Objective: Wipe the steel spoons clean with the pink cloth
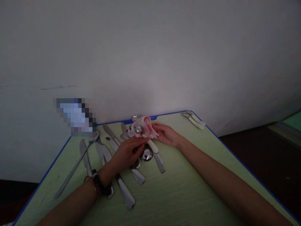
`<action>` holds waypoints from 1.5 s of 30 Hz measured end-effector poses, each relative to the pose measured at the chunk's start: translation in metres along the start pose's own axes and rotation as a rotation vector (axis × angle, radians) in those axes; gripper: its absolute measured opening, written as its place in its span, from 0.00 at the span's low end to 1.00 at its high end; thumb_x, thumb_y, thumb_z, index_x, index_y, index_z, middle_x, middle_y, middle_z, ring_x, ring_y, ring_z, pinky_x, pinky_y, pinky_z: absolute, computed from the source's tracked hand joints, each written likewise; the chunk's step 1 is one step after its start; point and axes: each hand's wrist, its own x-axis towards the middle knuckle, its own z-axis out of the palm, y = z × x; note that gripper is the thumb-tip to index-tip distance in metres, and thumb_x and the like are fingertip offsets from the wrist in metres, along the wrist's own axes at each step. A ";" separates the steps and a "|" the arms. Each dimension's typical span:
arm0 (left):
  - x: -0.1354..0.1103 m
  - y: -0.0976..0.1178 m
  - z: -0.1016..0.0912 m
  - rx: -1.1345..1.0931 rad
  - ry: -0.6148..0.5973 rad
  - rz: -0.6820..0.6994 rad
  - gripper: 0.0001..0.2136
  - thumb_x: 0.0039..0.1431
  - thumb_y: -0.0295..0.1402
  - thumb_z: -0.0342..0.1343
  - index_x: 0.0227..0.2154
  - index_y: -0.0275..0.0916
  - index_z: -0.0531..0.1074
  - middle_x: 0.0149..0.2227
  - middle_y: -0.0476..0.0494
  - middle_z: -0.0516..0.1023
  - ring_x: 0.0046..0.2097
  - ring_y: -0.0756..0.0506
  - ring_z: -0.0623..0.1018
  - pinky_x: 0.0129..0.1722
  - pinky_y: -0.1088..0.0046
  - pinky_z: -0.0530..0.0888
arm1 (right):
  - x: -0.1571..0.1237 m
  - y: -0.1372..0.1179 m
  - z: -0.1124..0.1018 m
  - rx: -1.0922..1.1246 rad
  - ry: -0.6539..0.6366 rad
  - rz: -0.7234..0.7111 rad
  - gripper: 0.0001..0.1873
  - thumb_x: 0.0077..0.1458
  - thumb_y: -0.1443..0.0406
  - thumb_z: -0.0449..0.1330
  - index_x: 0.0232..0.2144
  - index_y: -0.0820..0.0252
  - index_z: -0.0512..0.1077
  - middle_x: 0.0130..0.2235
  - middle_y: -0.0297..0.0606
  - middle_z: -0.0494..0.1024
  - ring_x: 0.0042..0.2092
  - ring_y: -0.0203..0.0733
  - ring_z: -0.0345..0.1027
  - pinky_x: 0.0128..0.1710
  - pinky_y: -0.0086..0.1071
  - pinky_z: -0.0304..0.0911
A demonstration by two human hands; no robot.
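My left hand (128, 153) reaches over a heap of cutlery and pinches a fork with a cream handle (150, 145). The fork's metal head lies against a pink cloth (144, 127). My right hand (166, 133) holds that cloth from the right, fingers curled around it. Both hands are just above the green table (188, 188), near its far edge. Dark bracelets sit on my left wrist.
Several table knives (124, 191) and a long spoon (75, 168) lie spread on the table's left half. A round spoon bowl (147, 154) sits under my hands. Two cream-handled pieces (194, 120) lie at the far right corner. A white wall stands behind.
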 end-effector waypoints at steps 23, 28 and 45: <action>0.000 0.006 -0.001 0.190 -0.219 0.065 0.18 0.63 0.37 0.48 0.55 0.43 0.64 0.49 0.40 0.70 0.50 0.41 0.68 0.51 0.58 0.66 | 0.000 -0.004 0.006 0.070 0.014 0.047 0.19 0.64 0.60 0.45 0.40 0.65 0.71 0.36 0.40 0.79 0.37 0.34 0.73 0.43 0.29 0.66; -0.003 0.000 0.002 0.123 -0.133 0.037 0.19 0.62 0.37 0.49 0.56 0.42 0.63 0.52 0.36 0.67 0.53 0.41 0.68 0.52 0.58 0.67 | 0.000 -0.004 0.008 0.079 0.047 0.062 0.13 0.62 0.61 0.49 0.39 0.62 0.70 0.34 0.38 0.79 0.37 0.35 0.74 0.44 0.30 0.67; -0.002 0.004 -0.001 -0.084 0.068 -0.131 0.12 0.58 0.32 0.53 0.44 0.39 0.61 0.41 0.44 0.64 0.32 0.50 0.68 0.34 0.70 0.71 | 0.001 -0.002 0.009 0.047 0.105 0.015 0.12 0.60 0.64 0.52 0.44 0.63 0.67 0.33 0.39 0.79 0.37 0.35 0.74 0.46 0.32 0.66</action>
